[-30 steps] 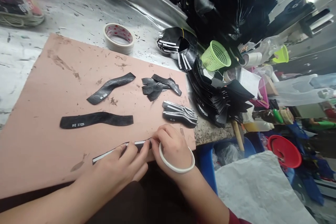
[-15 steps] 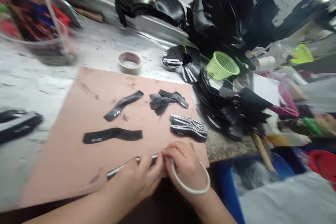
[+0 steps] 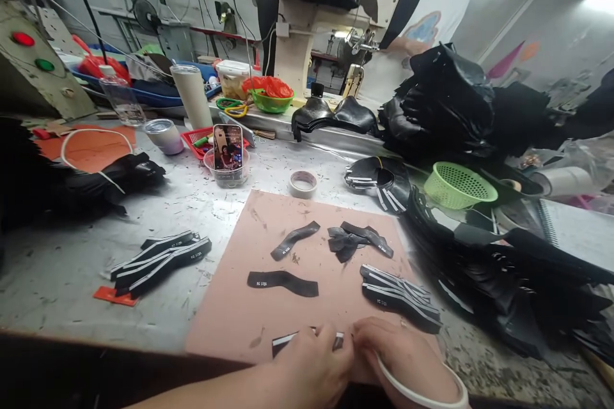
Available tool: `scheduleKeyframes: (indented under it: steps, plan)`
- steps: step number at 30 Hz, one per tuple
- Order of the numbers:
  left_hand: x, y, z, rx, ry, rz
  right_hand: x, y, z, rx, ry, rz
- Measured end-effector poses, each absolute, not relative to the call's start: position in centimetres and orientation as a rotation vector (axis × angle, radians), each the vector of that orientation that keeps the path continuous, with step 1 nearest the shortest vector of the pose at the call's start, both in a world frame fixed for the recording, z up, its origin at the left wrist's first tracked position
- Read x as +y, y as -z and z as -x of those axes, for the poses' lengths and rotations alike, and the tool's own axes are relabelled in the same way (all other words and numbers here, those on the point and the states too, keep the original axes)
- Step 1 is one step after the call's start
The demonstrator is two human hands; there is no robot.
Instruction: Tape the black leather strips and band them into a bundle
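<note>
Where the left hand [image 3: 319,358] curls over the near part of the board, its fingers are drawn in and closed on a narrow black strip [image 3: 279,346] with a white edge. The strip lies mostly beneath that hand: one end projects to its left, and a short piece shows between the fingers. The right hand [image 3: 407,358] is just beside, fingers bunched, tips near the strip's right end; that end is hidden, so whether these tips grip it or merely touch cannot be told. A thin white ring [image 3: 463,390] encircles the right hand.

Handling, by judgement: strip probably very light, thin and pliable, with a smooth face that may slide a little; unlikely to break, apt to curl or twist. Best hold: fingertip pinch near each end, kept flat along the edge.

Outward: a wavy black piece [image 3: 283,282] lies on the pink board [image 3: 225,332] beyond the left hand, a second wavy piece [image 3: 295,239] behind it. Beyond the right hand, a white-banded stack [image 3: 400,297]; farther off, a loose pile [image 3: 348,244]. A tape roll [image 3: 303,193] sits past the board's far edge.
</note>
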State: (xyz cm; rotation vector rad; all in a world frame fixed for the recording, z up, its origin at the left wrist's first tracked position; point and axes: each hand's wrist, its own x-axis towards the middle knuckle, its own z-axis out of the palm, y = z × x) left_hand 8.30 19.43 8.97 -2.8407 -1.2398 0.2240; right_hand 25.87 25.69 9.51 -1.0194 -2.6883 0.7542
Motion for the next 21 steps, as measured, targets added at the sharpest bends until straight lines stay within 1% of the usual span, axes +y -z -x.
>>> scheduleKeyframes:
  steps: [4,7,9,11,13,15,18,20,21]
  plan:
    - [19.4,-9.2,-8.2,-1.255,-0.182,2.840,25.0,-9.6,-26.7,-2.624,-0.847,0.965]
    - [18.8,-9.2,-7.9,-1.242,-0.105,2.823,24.1,-8.7,-26.4,-2.527,-0.637,0.985]
    - [18.1,-9.1,-7.1,-1.291,0.043,2.821,23.5,-7.7,-25.5,-2.425,-0.469,0.943]
    - [17.4,-8.9,-5.5,-1.430,0.322,2.814,22.9,-6.7,-24.4,-2.323,-0.410,0.931]
    - [16.8,-8.7,-3.2,-1.590,0.621,2.695,22.6,-6.1,-23.5,-2.251,-0.451,0.974]
    - [16.4,-8.7,-0.5,-1.669,0.707,2.454,22.5,-6.2,-23.0,-2.236,-0.530,1.016]
    - [16.0,-8.2,3.0,-1.623,0.533,2.220,23.0,-7.4,-22.7,-2.255,-0.673,1.070]
    - [15.7,-7.2,4.5,-1.558,0.485,2.266,23.9,-8.6,-22.9,-2.261,-0.804,1.090]
    - [15.4,-6.4,5.0,-1.589,0.522,2.290,24.4,-9.2,-23.2,-2.259,-0.862,1.118]
